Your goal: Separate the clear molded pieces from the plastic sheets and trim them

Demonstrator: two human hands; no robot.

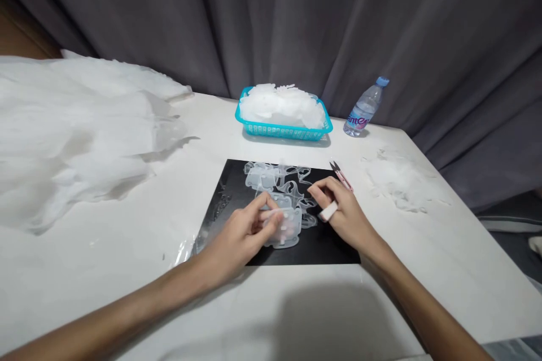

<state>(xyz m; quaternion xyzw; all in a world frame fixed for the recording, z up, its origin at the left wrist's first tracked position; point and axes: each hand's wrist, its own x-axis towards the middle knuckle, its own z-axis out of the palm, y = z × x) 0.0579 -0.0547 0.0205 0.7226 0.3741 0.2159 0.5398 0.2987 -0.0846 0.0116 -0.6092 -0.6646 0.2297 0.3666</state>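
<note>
left hand (241,234) on half-hidden clear plastic piece (290,231), edges faint

Looks forward and down from head height, along both forearms; sits near the left hand (245,234) and its pinch on the clear plastic piece (284,229), set mid-frame; faces the grey curtain (296,22) beyond that grip; takes in the table (127,248) on every side of it.

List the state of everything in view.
Left hand: pinching the part.
Part: clear plastic, held over the mat.
Right hand: curled, one finger taped.
Snips: blades slightly apart, handle behind the right hand.
Mat: flat on the table.
Basket: heaped with white pieces.
Bottle: upright, capped.
Scraps: loose on the table.
</note>
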